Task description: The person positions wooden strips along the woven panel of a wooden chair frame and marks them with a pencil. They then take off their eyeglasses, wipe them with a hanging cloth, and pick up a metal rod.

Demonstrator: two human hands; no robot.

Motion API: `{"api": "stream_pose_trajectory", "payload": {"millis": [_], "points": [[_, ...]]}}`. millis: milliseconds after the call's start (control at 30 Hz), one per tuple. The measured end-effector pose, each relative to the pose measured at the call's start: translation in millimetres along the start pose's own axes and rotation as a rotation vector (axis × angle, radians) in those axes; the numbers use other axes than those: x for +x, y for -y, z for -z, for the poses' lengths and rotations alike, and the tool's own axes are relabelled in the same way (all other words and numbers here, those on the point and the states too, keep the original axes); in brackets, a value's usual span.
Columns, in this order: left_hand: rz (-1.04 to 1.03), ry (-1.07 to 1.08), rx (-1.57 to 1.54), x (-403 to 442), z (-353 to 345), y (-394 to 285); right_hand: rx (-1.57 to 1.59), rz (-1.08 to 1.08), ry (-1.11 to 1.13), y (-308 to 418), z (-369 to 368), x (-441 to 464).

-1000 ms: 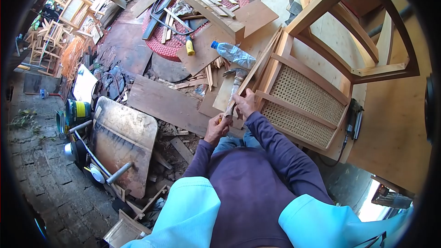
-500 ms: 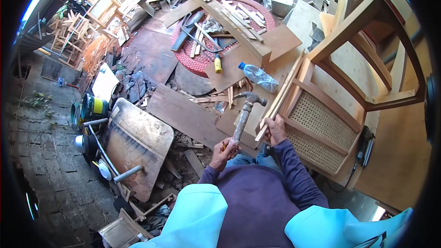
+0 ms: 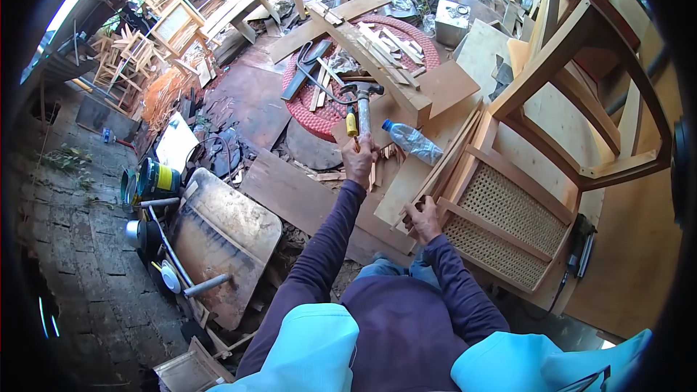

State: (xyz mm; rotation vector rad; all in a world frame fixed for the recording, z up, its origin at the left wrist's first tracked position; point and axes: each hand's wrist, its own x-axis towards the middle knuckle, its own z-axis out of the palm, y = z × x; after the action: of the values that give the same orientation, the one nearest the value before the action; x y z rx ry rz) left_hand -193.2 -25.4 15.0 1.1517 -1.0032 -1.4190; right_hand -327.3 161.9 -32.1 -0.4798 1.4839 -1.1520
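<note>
Hammer (image 3: pixel 364 112) juts forward from clenched left hand (image 3: pixel 360 160); right hand (image 3: pixel 425 219) clasps wooden strips (image 3: pixel 450 156).

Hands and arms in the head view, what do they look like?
The left hand and right hand wear no gloves. The long sleeves are dark purple and fitted, without visible markings. Turquoise fabric shows at the bottom of the view.

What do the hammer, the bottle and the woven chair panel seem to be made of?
Hammer: dull grey claw head, likely metal; blotchy handle's material is unclear. Bottle: glossy plastic, by its see-through, crinkled walls. Panel: probably matte cane, from its tan open lattice.
</note>
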Motion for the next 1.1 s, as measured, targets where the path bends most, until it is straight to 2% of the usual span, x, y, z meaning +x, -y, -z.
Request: {"api": "stream_pose_trajectory", "payload": {"millis": [133,267,467,633,767,933,1000,1067,1100], "points": [[0.112,0.032,-0.136,10,5,4,0.078,0.039,0.016,-21,6,7],[0.12,-0.032,-0.07,-4,22,5,0.058,-0.008,0.027,-20,12,5],[-0.042,-0.259,-0.166,-37,48,11,0.043,0.014,0.057,-22,15,6],[-0.025,-0.377,-0.215,25,84,17,0.066,0.011,0.083,-21,17,5],[0.031,-0.331,-0.204,42,94,24,0.075,0.01,0.095,-17,18,5],[0.108,-0.376,-0.268,64,75,48,0.064,0.013,0.081,-20,17,6],[0.098,-0.299,-0.134,75,71,54,0.045,0.009,0.067,-19,15,4],[0.08,-0.311,-0.081,88,71,54,0.054,0.015,0.069,-20,13,5],[0.115,-0.22,0.189,95,78,51,0.065,0.026,0.067,-21,13,6]]}}
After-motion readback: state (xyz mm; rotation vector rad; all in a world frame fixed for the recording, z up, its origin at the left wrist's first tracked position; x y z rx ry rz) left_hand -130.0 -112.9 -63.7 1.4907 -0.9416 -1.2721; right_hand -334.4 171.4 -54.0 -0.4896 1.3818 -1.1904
